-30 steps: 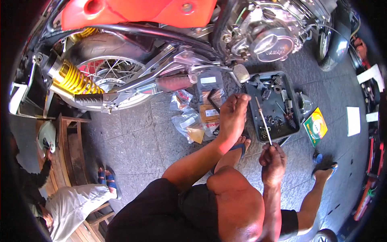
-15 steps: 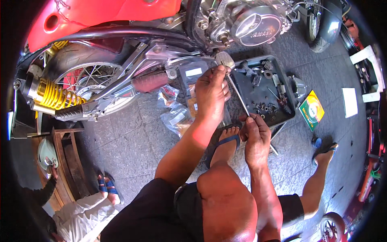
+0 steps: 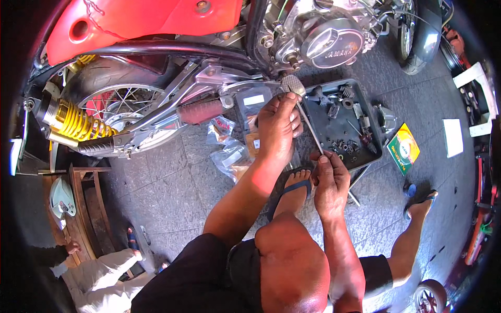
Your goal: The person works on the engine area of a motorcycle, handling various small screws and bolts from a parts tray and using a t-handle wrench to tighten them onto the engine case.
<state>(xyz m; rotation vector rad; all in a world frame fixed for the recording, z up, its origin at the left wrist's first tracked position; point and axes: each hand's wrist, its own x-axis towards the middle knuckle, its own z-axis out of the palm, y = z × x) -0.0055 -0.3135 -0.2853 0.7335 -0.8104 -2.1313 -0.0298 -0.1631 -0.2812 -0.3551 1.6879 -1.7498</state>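
A thin metal rod (image 3: 311, 127) slants between my two hands, above the left edge of a grey parts tray (image 3: 377, 138). My left hand (image 3: 279, 128) pinches its upper end between thumb and fingers, just below a ribbed metal foot peg (image 3: 293, 85) of the motorcycle. At the lower end, my right hand (image 3: 333, 180) grips the rod with thumb and curled fingers. What kind of rod it is, I cannot tell. Inside the tray lie small bolts and nuts (image 3: 344, 146), gears (image 3: 319, 96) and a screwdriver (image 3: 365, 138).
The motorcycle's engine cover (image 3: 334, 44), rear wheel (image 3: 122, 99) and yellow shock spring (image 3: 83, 122) fill the far side. Plastic bags (image 3: 229, 156) and a green-yellow packet (image 3: 403, 148) lie on the floor. At left, a person's hand (image 3: 73, 247) is by a wooden bench (image 3: 86, 208) bearing a pale helmet (image 3: 62, 198).
My hands keep the same hold on the rod, and the view has shifted slightly. The person at left has drawn a hand back from the helmet and moved their legs.
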